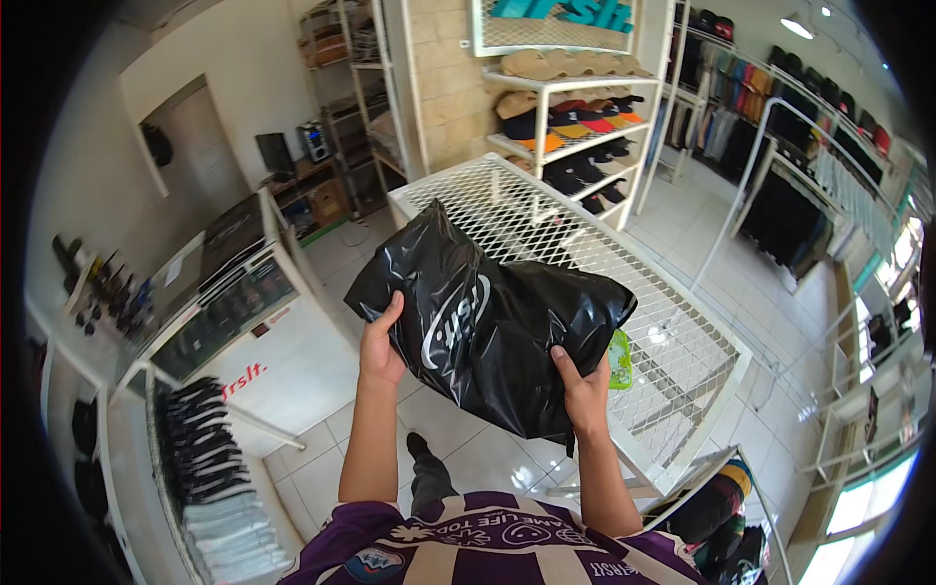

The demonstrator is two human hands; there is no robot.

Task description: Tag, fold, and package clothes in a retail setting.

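Observation:
Both hands hold up a glossy black plastic bag with white lettering, full and creased. My left hand grips its left edge, thumb on top. On the lower right side, my right hand holds the bag, its thumb on the front and its fingers mostly hidden behind. Beneath and beyond the bag stands a white metal mesh table. A green patterned item lies on the mesh just right of the bag, partly hidden by it.
A white shelf rack of caps stands behind the table. At left are a glass-topped counter and a rail of hanging clothes. A container of caps is at lower right. Clothes racks stand farther right.

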